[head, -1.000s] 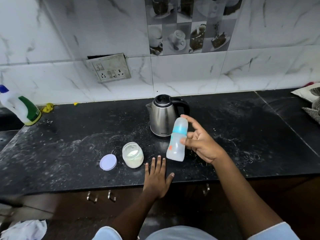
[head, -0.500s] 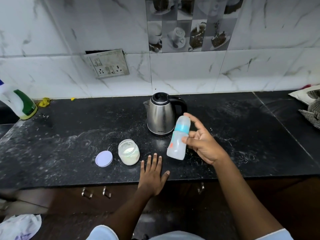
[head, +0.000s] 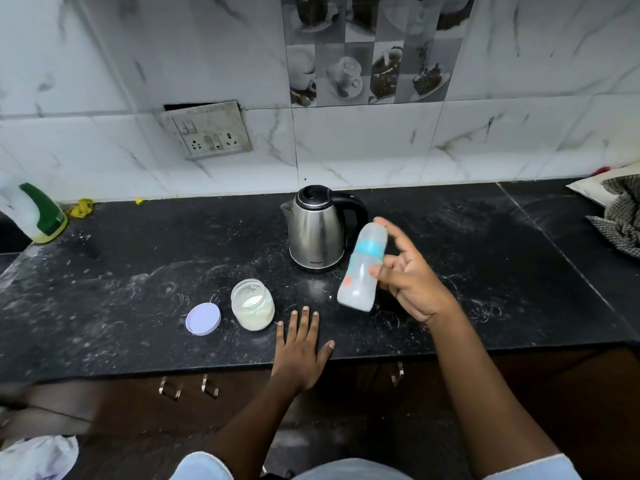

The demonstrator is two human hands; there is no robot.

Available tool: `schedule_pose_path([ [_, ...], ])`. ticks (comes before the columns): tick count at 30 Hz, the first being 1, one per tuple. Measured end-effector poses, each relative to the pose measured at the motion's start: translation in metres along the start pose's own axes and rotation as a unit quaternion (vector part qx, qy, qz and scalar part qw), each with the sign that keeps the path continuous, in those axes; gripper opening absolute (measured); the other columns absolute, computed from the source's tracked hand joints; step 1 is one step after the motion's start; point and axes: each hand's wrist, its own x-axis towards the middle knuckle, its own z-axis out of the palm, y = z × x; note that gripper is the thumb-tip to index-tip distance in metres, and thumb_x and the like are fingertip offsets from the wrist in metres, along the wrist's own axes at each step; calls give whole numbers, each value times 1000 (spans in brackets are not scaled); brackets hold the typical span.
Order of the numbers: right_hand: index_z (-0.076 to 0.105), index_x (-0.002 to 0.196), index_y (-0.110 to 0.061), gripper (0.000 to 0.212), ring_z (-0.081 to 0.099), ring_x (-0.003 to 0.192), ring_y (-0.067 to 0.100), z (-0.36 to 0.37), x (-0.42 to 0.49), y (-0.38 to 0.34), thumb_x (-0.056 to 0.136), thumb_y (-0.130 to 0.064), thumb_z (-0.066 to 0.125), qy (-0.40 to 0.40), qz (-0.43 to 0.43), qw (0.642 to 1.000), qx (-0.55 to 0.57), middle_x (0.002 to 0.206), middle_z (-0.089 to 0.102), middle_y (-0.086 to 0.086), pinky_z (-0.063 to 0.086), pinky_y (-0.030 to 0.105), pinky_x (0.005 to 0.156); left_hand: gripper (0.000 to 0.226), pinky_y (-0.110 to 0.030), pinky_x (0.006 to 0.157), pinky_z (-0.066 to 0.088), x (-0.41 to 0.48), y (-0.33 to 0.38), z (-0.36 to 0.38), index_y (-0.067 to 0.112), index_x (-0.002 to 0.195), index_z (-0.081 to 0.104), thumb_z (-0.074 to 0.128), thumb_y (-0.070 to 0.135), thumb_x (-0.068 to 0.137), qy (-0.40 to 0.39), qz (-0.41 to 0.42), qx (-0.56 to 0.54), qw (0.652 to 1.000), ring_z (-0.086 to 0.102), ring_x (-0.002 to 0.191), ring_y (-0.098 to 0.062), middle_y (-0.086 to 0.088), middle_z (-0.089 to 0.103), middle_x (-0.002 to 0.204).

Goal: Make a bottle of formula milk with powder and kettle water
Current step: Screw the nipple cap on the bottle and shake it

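My right hand (head: 410, 278) holds a capped baby bottle (head: 362, 268) with a blue ring, tilted, above the black counter (head: 138, 278); thumb and fingers pinch its side while the index finger sticks up. The bottle looks whitish inside. Behind it stands a steel kettle (head: 318, 230) with a black lid and handle. An open jar of white powder (head: 252, 304) stands to the left, its lilac lid (head: 203, 319) lying beside it. My left hand (head: 301, 344) rests flat on the counter's front edge, right of the jar.
A white and green bottle (head: 34, 213) stands at the far left of the counter. A checked cloth (head: 620, 216) lies at the far right. A wall socket plate (head: 207, 129) sits above the counter. Cabinet handles (head: 188, 388) show below the edge.
The bottle in my right hand has swung a little, its top leaning more to the right. My left hand stays flat on the counter.
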Motion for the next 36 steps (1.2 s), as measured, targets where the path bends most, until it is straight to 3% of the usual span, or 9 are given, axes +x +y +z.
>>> schedule_pose_path([
  [3,35,155,-35,78,66,119,29,-4,4,3,91,-4,67,89,-31,993,71,120,74,10,59,47,96,93,-53,126,-10,0,-1,4,23,166,2,-9,76,90,7,2,-5,1000,-12,160,-26,-2,-5,175],
  [6,36,155,-35,83,69,114,29,2,-4,6,87,-2,70,10,2,1000,-3,122,72,21,59,43,95,94,-52,125,-14,0,0,3,23,166,-1,-10,76,89,0,1,-2,1000,-15,160,-26,-2,-7,175],
  [10,36,155,-34,80,67,117,28,8,-3,12,88,-5,69,104,-40,990,82,122,70,17,58,47,98,93,-51,124,-16,-1,-1,1,24,166,-2,-9,76,89,2,0,1,1000,-15,159,-25,-2,-8,174],
  [18,36,154,-35,75,68,117,27,5,-1,4,94,-3,66,102,-44,991,69,117,75,10,59,47,98,94,-50,122,-17,0,-1,4,24,166,1,-10,77,89,7,3,-2,1000,-12,160,-26,-2,-5,175],
  [21,37,155,-35,85,70,113,30,9,-6,0,85,-4,73,3,2,1000,-26,120,74,20,58,42,95,96,-50,123,-15,0,-1,4,22,166,4,-9,78,89,14,3,-14,1000,-10,160,-27,-3,-2,175],
  [25,40,153,-37,79,69,116,28,10,-5,4,87,-6,71,82,-23,995,53,118,75,14,54,52,104,94,-50,125,-14,0,-1,4,22,166,-1,-7,76,90,9,0,-9,1000,-14,160,-24,-1,-8,174],
  [29,37,155,-35,86,70,113,30,6,-10,2,84,-3,73,-8,2,999,-36,120,74,21,57,44,99,94,-49,122,-16,0,0,3,21,166,3,-7,76,91,10,3,1,1000,-10,160,-26,-2,-4,175],
  [33,35,156,-37,82,70,114,24,-3,-4,2,89,-4,68,108,-48,991,60,116,77,8,60,41,94,95,-49,123,-14,0,-2,6,21,166,7,-9,77,91,18,5,-1,1000,-7,161,-26,-2,0,175],
  [36,35,157,-37,86,71,111,27,-2,-7,-1,87,-1,71,1,-6,999,-41,119,75,20,58,39,95,94,-48,122,-17,-1,-1,4,22,166,3,-9,76,90,9,2,2,1000,-11,160,-25,-2,-5,175],
])
